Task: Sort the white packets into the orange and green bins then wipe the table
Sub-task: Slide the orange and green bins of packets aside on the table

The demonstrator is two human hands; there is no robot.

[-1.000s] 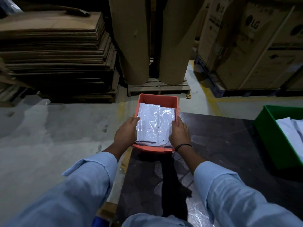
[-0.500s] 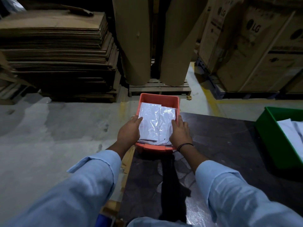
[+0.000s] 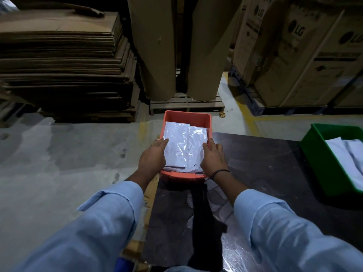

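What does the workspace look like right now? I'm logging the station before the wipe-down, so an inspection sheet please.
Surface: dark table, shiny patches near the person, no loose packets seen on it.
Job's things: orange bin at the table's far left corner, white packets piled in it; green bin at the right edge, also holding packets.
Clutter: dark cloth lying on the table in front of the orange bin.
Hands: left hand and right hand flat against the two sides of the packet pile.
Cables: nothing seen.
Surroundings: stacked flat cardboard, two upright rolls on a pallet, big cartons, concrete floor.
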